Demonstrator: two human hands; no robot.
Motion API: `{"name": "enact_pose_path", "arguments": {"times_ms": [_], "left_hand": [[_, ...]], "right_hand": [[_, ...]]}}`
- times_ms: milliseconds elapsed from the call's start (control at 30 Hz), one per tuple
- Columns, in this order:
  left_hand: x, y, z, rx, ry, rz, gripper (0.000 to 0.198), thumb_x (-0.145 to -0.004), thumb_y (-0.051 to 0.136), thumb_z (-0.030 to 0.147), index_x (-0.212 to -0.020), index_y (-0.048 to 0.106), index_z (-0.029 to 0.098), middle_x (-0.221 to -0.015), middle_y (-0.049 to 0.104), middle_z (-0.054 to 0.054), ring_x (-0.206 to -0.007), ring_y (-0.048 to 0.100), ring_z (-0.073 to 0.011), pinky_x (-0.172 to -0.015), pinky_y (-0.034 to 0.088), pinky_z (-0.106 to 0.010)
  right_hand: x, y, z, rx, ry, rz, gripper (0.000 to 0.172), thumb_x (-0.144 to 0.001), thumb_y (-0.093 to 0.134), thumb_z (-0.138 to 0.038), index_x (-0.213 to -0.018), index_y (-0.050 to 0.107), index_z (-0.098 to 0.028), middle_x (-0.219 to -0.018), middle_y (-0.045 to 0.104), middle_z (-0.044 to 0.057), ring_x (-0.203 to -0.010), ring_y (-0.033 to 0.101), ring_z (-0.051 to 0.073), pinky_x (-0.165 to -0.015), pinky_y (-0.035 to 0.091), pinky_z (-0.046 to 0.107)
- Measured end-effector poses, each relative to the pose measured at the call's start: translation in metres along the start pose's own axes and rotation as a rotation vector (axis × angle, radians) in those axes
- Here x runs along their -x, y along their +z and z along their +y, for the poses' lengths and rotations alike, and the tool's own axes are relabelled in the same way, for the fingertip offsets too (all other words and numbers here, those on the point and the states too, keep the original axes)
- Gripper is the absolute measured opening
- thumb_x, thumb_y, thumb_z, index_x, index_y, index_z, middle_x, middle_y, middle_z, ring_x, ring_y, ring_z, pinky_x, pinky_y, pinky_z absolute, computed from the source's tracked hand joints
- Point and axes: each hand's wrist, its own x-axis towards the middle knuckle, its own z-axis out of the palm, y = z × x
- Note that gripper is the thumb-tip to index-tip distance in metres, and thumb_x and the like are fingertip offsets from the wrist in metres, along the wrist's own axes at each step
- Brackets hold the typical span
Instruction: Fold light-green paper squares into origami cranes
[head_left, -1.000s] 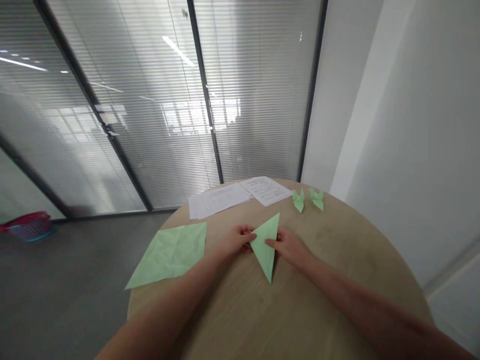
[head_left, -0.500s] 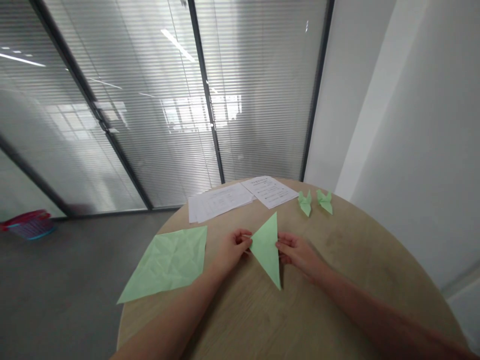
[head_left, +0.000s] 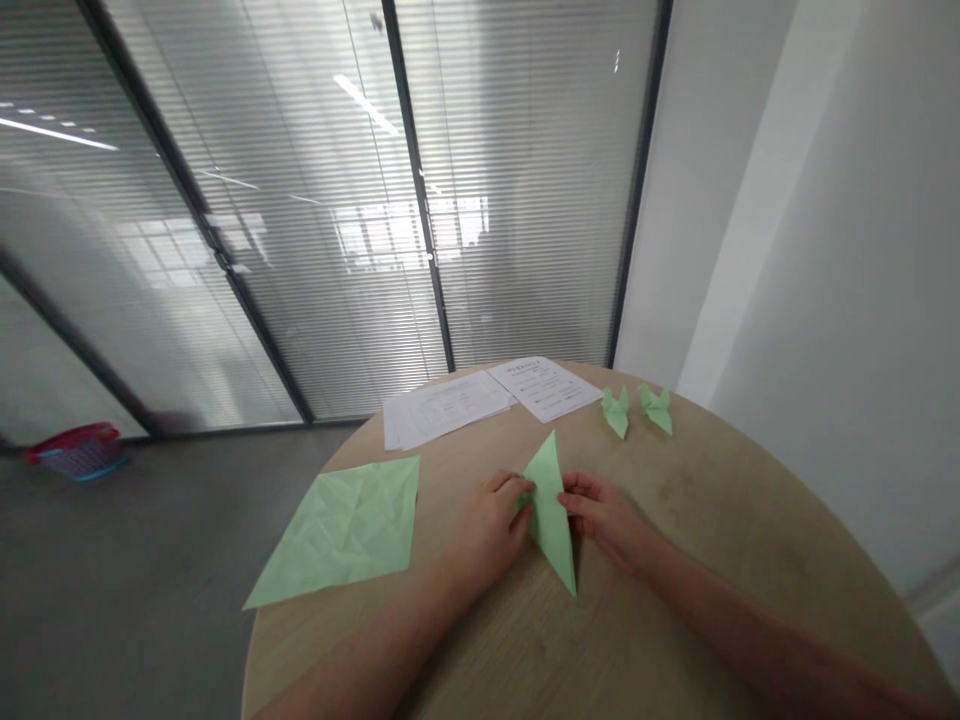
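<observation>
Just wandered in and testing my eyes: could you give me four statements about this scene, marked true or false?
1. The bare left hand and bare right hand both touch the folded pale-green paper. True.
2. The spread-out, creased pale-green sheet lies right of both hands. False: it lies to their left.
3. Two small folded pale-green paper figures are on the round wood-coloured table. True.
4. The printed white paper sheets lie on the floor. False: they lie on the table.

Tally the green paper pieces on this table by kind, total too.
Open creased green sheet: 1
Handheld folded green sheet: 1
Small green origami figures: 2
Total: 4
</observation>
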Motion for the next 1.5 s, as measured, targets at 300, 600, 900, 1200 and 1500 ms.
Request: {"name": "enact_pose_path", "arguments": {"times_ms": [300,600,900,1200,1500], "left_hand": [[0.001,0.002,0.002,0.412,-0.195,-0.116,0.03,-0.091,0.065,0.035,-0.117,0.065,0.019,-0.119,0.072,-0.012,-0.099,0.071,-0.0246,-0.071,0.056,-0.03],[0.001,0.0,0.004,0.444,-0.182,-0.161,0.049,-0.081,0.074,0.026,-0.128,0.06,0.019,-0.132,0.067,-0.014,-0.109,0.07,-0.0287,-0.079,0.056,-0.035],[0.003,0.002,0.004,0.476,-0.126,-0.135,0.058,-0.083,0.06,0.011,-0.139,0.053,0.024,-0.14,0.064,-0.01,-0.112,0.07,-0.0271,-0.091,0.058,-0.039],[0.003,0.012,0.018,0.297,-0.124,0.025,0.063,-0.082,0.056,0.009,-0.144,0.049,0.02,-0.138,0.065,-0.012,-0.124,0.063,-0.0265,-0.111,0.047,-0.046],[-0.004,0.017,0.006,0.322,-0.316,-0.014,0.038,-0.079,0.052,0.005,-0.113,0.064,0.018,-0.101,0.075,-0.006,-0.099,0.069,-0.0229,-0.094,0.053,-0.037]], "right_hand": [[0.0,0.003,0.006,0.024,-0.081,-0.122,0.043,-0.068,0.091,-0.046,-0.086,0.062,-0.02,-0.087,0.066,0.001,-0.081,0.061,0.017,-0.077,0.046,0.031],[0.001,0.005,0.005,0.008,-0.119,-0.08,0.047,-0.07,0.091,-0.038,-0.076,0.048,-0.02,-0.08,0.059,-0.003,-0.073,0.056,0.013,-0.066,0.043,0.026],[0.002,0.005,0.006,0.007,-0.084,-0.057,0.041,-0.075,0.085,-0.036,-0.1,0.056,-0.022,-0.105,0.07,0.005,-0.094,0.068,0.023,-0.079,0.054,0.036],[0.006,0.019,0.003,0.169,-0.289,0.015,0.067,-0.075,0.074,-0.026,-0.137,0.048,-0.028,-0.124,0.068,0.009,-0.116,0.066,0.027,-0.1,0.052,0.045],[0.003,0.018,0.012,0.273,-0.278,0.034,0.059,-0.079,0.073,-0.035,-0.134,0.054,-0.025,-0.122,0.069,0.011,-0.116,0.067,0.027,-0.097,0.055,0.044]]}}
